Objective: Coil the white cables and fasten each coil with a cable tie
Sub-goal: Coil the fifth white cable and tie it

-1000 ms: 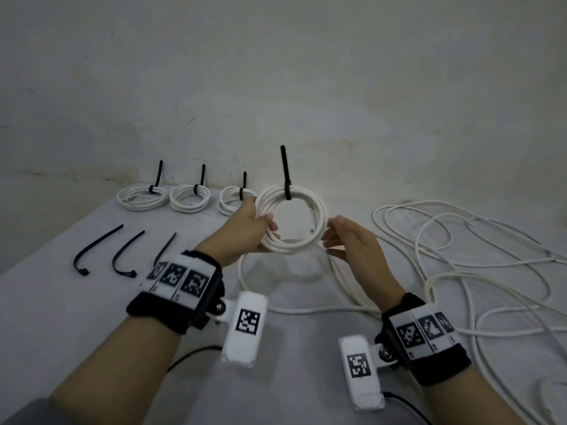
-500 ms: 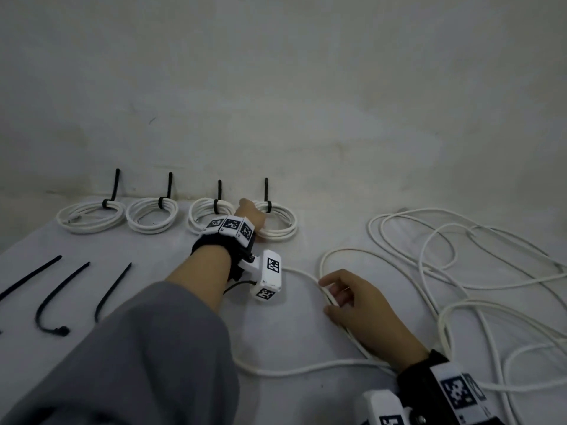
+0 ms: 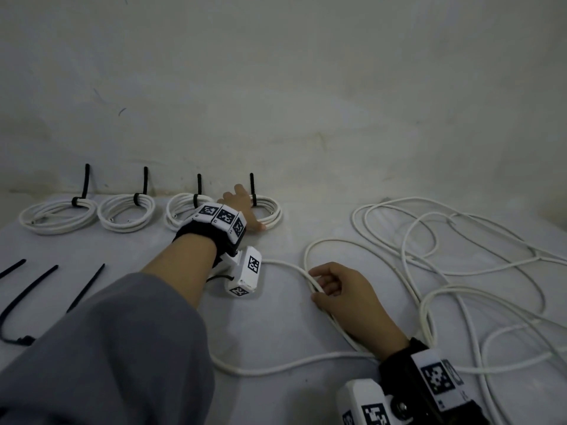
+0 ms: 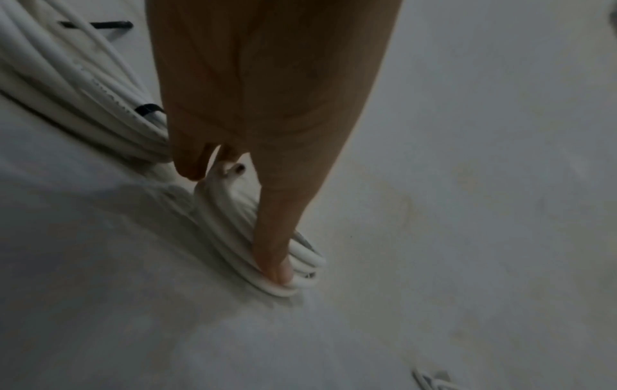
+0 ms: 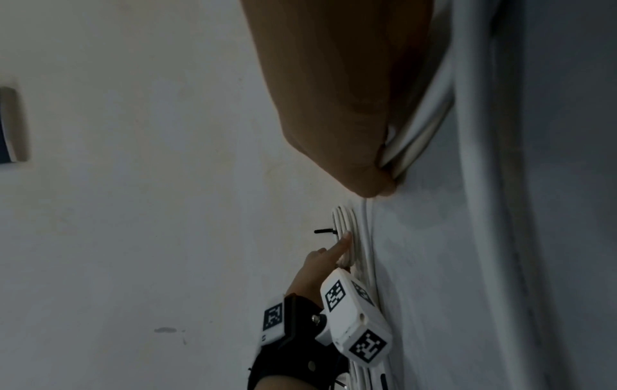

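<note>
Four tied white coils lie in a row along the wall, each with a black tie sticking up. My left hand (image 3: 248, 207) reaches to the rightmost coil (image 3: 271, 214). Its thumb lies on the near rim and its fingers stretch toward the far rim. The left wrist view shows the thumb (image 4: 272, 261) pressing on this coil (image 4: 227, 224), which lies flat on the table. My right hand (image 3: 316, 286) is nearer to me, with its fingers curled round two strands of the loose white cable (image 3: 429, 262). In the right wrist view these strands (image 5: 420, 126) run under the curled fingers (image 5: 360, 169).
Three spare black cable ties (image 3: 86, 286) lie on the grey table (image 3: 276, 317) at the near left. The loose cable sprawls in wide loops over the right half. The third coil (image 4: 66, 79) sits just left of my left hand. A pale wall rises behind the coils.
My left hand carried the tied coil from mid-air to the back row and laid it down as the rightmost one. My right hand left that coil and dropped onto the loose cable.
</note>
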